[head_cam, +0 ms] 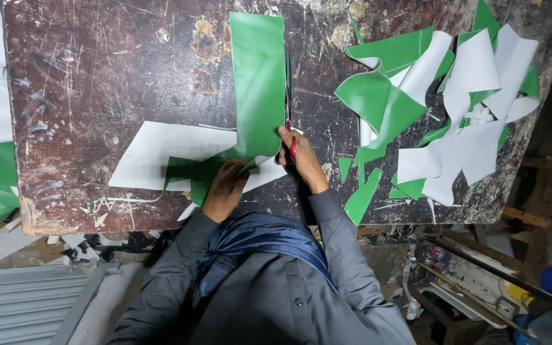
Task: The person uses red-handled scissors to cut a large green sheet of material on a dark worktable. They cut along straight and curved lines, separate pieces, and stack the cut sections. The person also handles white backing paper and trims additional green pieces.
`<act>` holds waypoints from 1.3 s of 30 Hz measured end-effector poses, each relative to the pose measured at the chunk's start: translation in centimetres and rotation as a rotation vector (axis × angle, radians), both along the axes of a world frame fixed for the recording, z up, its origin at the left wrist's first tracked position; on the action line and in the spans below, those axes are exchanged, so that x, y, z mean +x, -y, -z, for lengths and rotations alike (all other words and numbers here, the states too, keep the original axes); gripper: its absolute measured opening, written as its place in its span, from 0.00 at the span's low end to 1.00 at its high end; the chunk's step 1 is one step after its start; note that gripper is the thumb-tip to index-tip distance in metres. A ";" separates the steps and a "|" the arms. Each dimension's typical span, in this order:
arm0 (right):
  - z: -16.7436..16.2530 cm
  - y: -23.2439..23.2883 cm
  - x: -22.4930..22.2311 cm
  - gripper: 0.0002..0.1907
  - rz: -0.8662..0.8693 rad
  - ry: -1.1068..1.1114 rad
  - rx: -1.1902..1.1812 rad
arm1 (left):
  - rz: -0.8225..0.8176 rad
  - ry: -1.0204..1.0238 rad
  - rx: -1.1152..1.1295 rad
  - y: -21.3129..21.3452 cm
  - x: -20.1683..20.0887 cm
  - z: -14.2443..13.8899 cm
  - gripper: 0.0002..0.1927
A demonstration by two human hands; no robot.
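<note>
step: cutting along right edge of green sheet [257, 89] on tabletop [97, 83] | right hand [301, 160] closed on red scissors [289, 121] | left hand [225, 188] pressed flat on sheet | next, I judge: steady straight cut

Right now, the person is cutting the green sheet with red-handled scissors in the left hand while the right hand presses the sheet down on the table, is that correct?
Not quite: the hands are swapped. In the head view the right hand works the red-handled scissors along the edge of the green sheet, while the left hand presses the sheet down on the scratched table.
</note>
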State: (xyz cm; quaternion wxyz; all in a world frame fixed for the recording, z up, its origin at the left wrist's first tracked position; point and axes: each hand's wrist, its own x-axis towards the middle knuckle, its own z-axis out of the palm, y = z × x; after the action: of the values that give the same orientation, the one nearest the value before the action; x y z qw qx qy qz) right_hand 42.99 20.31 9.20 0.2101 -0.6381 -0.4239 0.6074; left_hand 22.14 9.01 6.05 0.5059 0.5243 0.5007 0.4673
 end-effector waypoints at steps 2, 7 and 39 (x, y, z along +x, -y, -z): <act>0.2 -0.4 -0.1 0.28 0.004 0.001 0.010 | 0.015 0.016 -0.022 0.1 -0.2 -0.1 0.16; 1.0 -0.3 -0.1 0.26 0.052 -0.047 0.037 | 0.035 -0.011 -0.032 0.5 -0.3 0.0 0.17; 1.3 16.5 13.0 0.18 0.263 -0.082 -0.079 | 0.505 -1.124 0.161 -12.8 2.1 -1.6 0.29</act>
State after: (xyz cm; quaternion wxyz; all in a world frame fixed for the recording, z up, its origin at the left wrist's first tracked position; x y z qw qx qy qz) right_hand 56.00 3.84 7.85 0.2796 -0.6706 -0.3033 0.6166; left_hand 24.23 21.86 7.64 0.2187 0.8291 0.5141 0.0222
